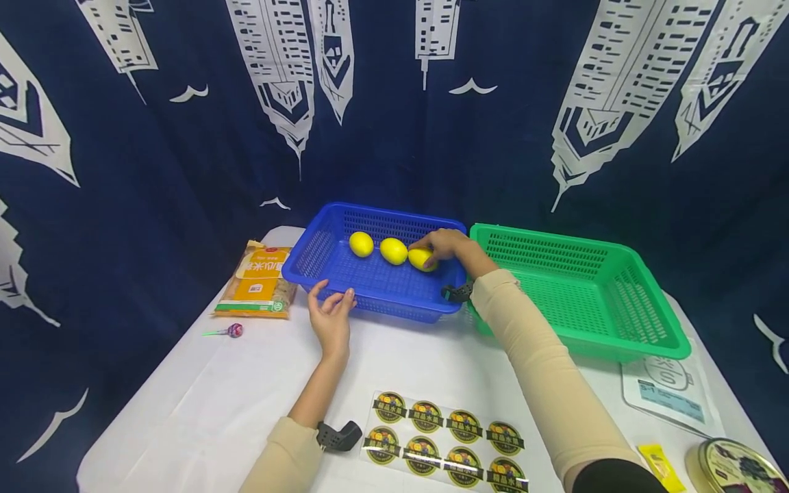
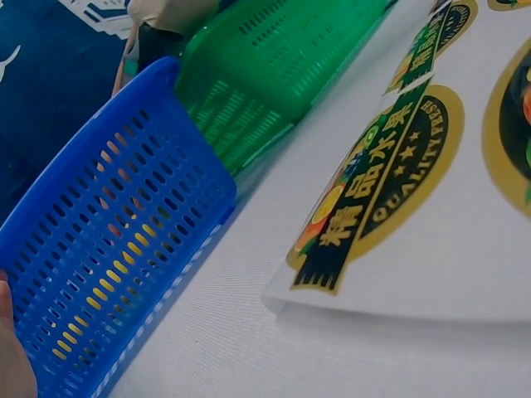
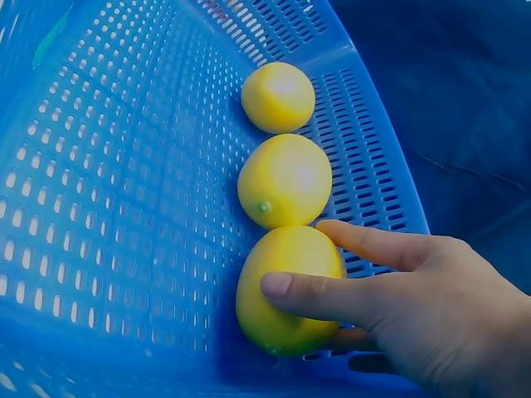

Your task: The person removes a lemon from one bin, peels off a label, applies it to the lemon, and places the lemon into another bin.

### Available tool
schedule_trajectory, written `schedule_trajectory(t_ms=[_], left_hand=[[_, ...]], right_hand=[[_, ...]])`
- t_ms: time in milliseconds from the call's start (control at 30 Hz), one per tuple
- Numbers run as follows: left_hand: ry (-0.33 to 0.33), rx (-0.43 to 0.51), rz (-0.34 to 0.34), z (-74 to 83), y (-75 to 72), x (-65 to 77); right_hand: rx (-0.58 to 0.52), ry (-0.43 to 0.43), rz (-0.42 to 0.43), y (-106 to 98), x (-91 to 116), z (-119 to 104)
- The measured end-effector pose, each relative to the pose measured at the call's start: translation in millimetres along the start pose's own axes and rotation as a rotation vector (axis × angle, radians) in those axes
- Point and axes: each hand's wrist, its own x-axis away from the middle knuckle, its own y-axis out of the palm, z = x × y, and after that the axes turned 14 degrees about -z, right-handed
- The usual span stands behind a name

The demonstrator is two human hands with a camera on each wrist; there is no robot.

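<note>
Inside the blue basket (image 1: 394, 302), three yellow lemons lie in a row along its back side. My right hand (image 1: 448, 246) reaches in over them and grips the rightmost lemon (image 3: 286, 311), thumb laid across its top and fingers at its side. That lemon rests against the middle lemon (image 3: 286, 181), with the far lemon (image 3: 278, 98) just beyond. At the basket's front left, my left hand (image 1: 331, 322) has loosely bent fingers right at the rim. Only part of the left hand (image 2: 12, 356) shows in its wrist view, beside the basket wall (image 2: 133, 224).
A green basket (image 1: 647, 301) stands to the right, partly over a white digital scale (image 1: 668, 394). On the left are an orange food packet (image 1: 255, 281) and a lollipop (image 1: 235, 331). A sticker sheet (image 1: 444, 441) lies in front; a yellow sachet (image 1: 661, 468) and round tin (image 1: 740, 467) sit front right.
</note>
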Motion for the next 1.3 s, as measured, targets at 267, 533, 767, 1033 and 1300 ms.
schedule_trajectory(t_ms=[267,533,767,1033,1300], left_hand=[[-0.002,0.007,0.013,0.0,-0.3,-0.4],[-0.007,0.01,0.001,-1.7,0.6,3.6],[0.003,-0.012,-0.016,-0.8,-1.3,2.2],[-0.032,-0.028,-0.005,0.3,-1.1,2.4],[-0.024,-0.038,-0.021,9.1,-0.2,1.9]], right_hand=[[-0.019,-0.014,0.024,-0.3,1.9,-1.4],[-0.156,-0.168,0.17,1.1,21.2,0.7],[-0.207,-0.314,0.238,-2.1,55.6,-17.6],[-0.228,-0.335,-0.061,21.6,47.8,-40.0],[-0.233,-0.223,-0.199,20.4,40.3,-44.2]])
